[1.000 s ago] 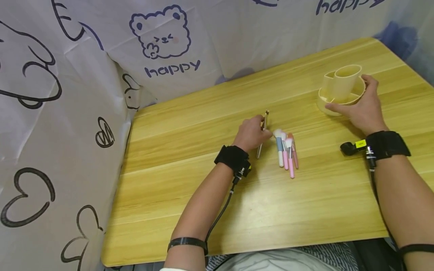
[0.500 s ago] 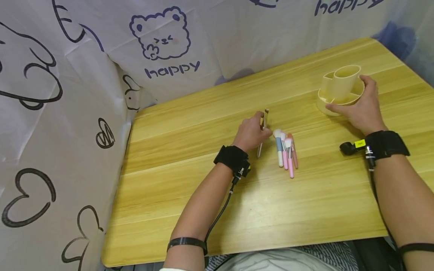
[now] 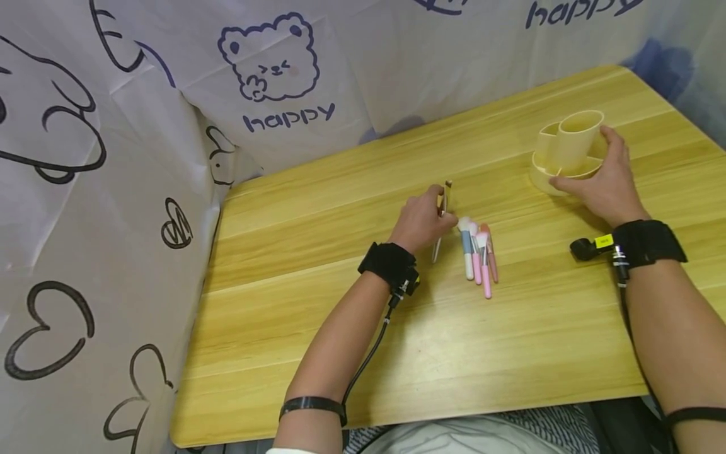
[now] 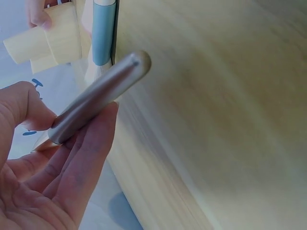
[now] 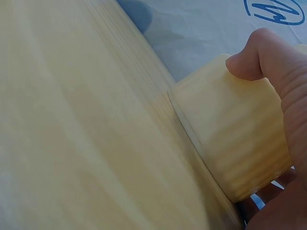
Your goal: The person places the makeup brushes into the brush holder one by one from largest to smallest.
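Observation:
My left hand [image 3: 421, 221] pinches a slim makeup brush [image 4: 98, 98] between thumb and fingers; its metallic pinkish handle slants up off the table in the left wrist view. To the right of that hand, several makeup brushes lie side by side: a blue and white brush [image 3: 467, 249] and pink ones, such as the front pink brush [image 3: 486, 268]. My right hand [image 3: 609, 180] grips the round base of a cream brush holder [image 3: 573, 148], thumb at the near rim and fingers round the far side. The holder [image 5: 230, 129] stands upright on the table, its far side hidden.
The wooden table [image 3: 295, 302] runs up to a white cloth [image 3: 363, 69] with printed cartoons behind it and on the left. Cables run from the black wrist straps [image 3: 388, 268] along both forearms.
The left hand and its brush have shifted only very slightly. My right thumb has slid a little to the right along the holder's near rim; the loose brushes stay in place.

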`<state>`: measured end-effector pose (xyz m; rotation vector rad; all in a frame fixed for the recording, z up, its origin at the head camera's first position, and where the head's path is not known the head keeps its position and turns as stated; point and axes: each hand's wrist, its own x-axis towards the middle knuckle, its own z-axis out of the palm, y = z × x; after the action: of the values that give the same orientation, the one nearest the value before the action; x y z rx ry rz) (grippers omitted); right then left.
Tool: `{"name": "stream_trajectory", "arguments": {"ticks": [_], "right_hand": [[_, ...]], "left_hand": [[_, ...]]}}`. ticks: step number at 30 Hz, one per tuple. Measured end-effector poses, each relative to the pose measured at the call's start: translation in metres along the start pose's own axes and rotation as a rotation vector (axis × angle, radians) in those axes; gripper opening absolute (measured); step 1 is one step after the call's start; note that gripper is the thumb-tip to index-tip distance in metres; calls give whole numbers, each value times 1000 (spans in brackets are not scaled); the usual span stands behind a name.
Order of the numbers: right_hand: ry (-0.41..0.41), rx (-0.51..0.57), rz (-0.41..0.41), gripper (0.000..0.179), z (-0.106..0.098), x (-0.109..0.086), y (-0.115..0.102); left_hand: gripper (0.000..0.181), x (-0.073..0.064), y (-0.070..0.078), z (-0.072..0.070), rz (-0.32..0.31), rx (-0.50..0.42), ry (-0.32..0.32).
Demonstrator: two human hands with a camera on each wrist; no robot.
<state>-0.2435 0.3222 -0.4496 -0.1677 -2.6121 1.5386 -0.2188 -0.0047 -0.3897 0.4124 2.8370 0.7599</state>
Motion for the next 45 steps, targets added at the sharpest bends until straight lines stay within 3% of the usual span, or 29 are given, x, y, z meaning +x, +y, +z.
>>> {"name": "stream_trajectory", "arguments": {"ticks": [7, 19, 26, 33, 45], "right_hand": [[-4, -6, -6, 113, -1, 0, 0], [-20, 24, 9, 123, -2, -2, -1], [3, 40, 22, 122, -1, -2, -1], [-43, 9, 42, 121, -2, -1, 1], [-71, 0, 17, 121, -6, 0, 2]], "left_hand": [[57, 1, 3, -2, 12, -6, 9], [54, 5, 10, -6, 122, -31, 110], [56, 9, 15, -7, 118, -63, 101], [58, 12, 19, -6, 103, -90, 83], [58, 18, 22, -4, 122, -151, 155]]}}
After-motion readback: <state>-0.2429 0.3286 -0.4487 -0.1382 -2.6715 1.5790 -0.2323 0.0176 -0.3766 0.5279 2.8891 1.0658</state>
